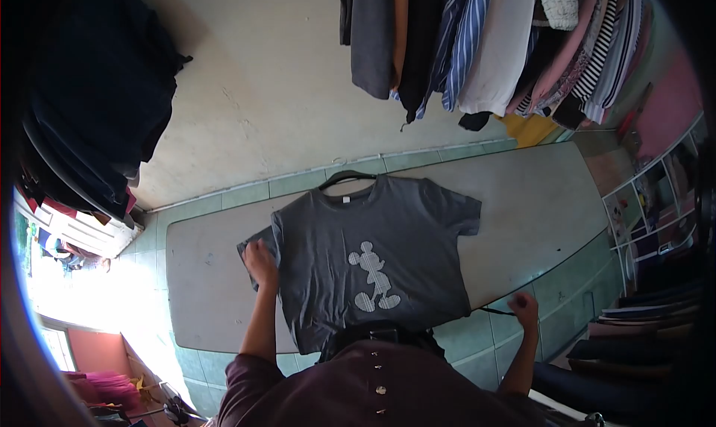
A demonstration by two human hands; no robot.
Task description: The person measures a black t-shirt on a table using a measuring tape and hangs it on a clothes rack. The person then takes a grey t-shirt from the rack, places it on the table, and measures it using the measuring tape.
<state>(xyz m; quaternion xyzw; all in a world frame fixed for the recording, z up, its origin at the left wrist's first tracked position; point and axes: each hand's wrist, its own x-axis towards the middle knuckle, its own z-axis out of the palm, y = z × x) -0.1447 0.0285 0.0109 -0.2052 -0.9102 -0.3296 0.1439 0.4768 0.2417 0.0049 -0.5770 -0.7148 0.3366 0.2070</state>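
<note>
A dark grey T-shirt with a white cartoon figure lies spread on a long pale board, its hem towards my body. A black hanger shows at its neckline. My left hand is at the sleeve on the left side, fingers closed on the sleeve's fabric. Out past the board's near edge on the right, my right hand is closed near the end of a thin black strap that runs back to the shirt's lower corner.
Many garments hang on the wall at the upper right. Dark clothes hang at the upper left. On the right stand a white wire rack and folded clothes. Pink fabric lies at the lower left.
</note>
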